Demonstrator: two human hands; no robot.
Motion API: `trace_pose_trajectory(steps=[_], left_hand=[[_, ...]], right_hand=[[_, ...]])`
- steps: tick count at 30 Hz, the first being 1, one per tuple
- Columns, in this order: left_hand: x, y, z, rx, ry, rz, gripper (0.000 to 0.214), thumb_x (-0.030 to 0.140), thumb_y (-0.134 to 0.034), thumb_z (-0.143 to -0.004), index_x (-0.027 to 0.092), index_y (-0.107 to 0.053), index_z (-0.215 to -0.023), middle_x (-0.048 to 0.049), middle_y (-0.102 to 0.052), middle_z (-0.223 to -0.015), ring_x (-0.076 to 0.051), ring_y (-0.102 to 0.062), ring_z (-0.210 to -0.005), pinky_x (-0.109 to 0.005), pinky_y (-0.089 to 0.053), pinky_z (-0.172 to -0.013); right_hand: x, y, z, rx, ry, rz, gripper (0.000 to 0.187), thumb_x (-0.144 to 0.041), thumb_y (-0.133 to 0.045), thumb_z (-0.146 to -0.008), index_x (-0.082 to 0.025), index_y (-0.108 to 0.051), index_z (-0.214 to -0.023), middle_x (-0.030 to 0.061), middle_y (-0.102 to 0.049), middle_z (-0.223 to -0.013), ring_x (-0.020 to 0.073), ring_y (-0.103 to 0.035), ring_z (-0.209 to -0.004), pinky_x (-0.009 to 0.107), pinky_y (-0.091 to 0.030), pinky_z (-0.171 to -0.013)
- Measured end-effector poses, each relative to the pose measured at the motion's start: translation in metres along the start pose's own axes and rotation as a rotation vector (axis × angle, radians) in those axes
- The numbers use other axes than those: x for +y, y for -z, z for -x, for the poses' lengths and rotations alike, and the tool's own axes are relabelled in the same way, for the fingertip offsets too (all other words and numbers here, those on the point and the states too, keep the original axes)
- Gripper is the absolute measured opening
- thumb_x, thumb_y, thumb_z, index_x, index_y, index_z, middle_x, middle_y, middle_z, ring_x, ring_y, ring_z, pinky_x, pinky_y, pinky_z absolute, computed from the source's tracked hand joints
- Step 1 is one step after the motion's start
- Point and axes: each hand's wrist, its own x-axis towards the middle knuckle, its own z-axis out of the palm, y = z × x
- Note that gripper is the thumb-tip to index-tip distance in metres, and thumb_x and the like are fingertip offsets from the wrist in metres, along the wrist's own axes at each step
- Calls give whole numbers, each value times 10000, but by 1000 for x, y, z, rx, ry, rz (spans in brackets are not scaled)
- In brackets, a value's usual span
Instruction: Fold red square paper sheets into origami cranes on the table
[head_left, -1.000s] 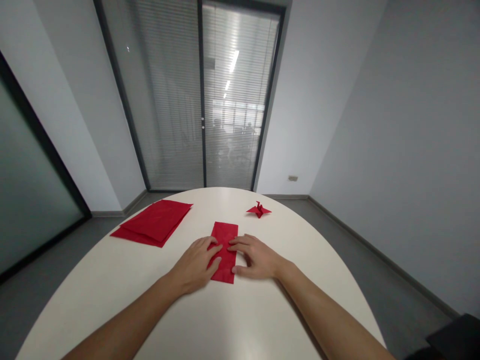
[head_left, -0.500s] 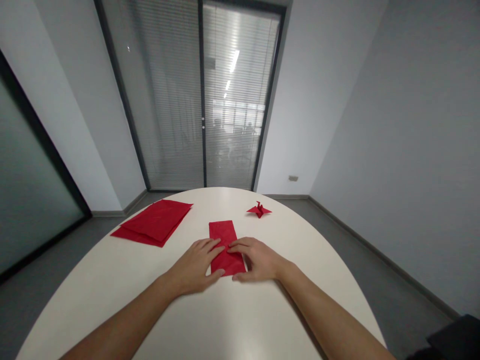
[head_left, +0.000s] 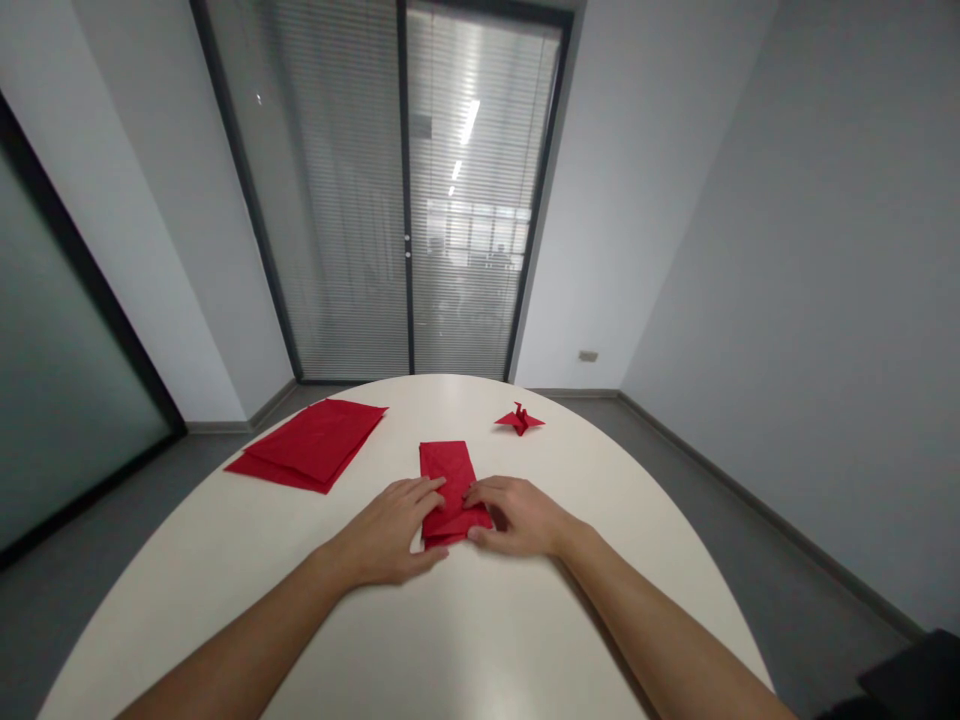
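A folded strip of red paper (head_left: 448, 470) lies on the round white table (head_left: 480, 640) in front of me. Its near end is lifted and doubled up between my hands. My left hand (head_left: 390, 530) rests on the strip's left side, thumb under the raised edge and fingers on top. On the other side my right hand (head_left: 517, 515) pinches the near right corner with curled fingers.
A stack of flat red paper sheets (head_left: 311, 445) lies at the table's far left. A small red folded paper crane (head_left: 519, 420) stands at the far right. Beyond the table are glass doors with blinds (head_left: 405, 190) and grey walls.
The strip has been turned a little and its near end has been raised off the table by both hands. The right hand's fingers have curled in.
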Motion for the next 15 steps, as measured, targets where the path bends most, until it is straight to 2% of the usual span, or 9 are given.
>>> trace_pose_trajectory(steps=[6, 12, 15], left_hand=[[-1, -1, -1, 25, -3, -53, 361, 429, -584, -907, 191, -655, -1169, -134, -632, -1357, -297, -576, -1256, -500, -361, -1147], [-1, 0, -1, 27, -16, -58, 454, 476, -618, -869, 206, -641, -1233, -119, -640, -1346, -314, -578, -1247, -505, -368, -1140], [-4, 0, -1, 19, 9, -46, 443, 447, -623, -867, 204, -639, -1237, -116, -653, -1328, -311, -594, -1224, -484, -421, -1097]], right_hand=[[-2, 3, 1, -21, -38, 7, 422, -494, -515, -970, -197, -647, -1239, 108, -730, -1130, 248, -673, -1030, 358, -490, -927], [-6, 5, 0, -6, -73, -7, 424, -476, -433, -1020, -206, -624, -1285, 102, -715, -1184, 238, -663, -1063, 346, -482, -942], [-7, 5, 0, -8, -94, -8, 425, -472, -398, -1034, -209, -636, -1268, 102, -716, -1189, 242, -661, -1067, 356, -485, -942]])
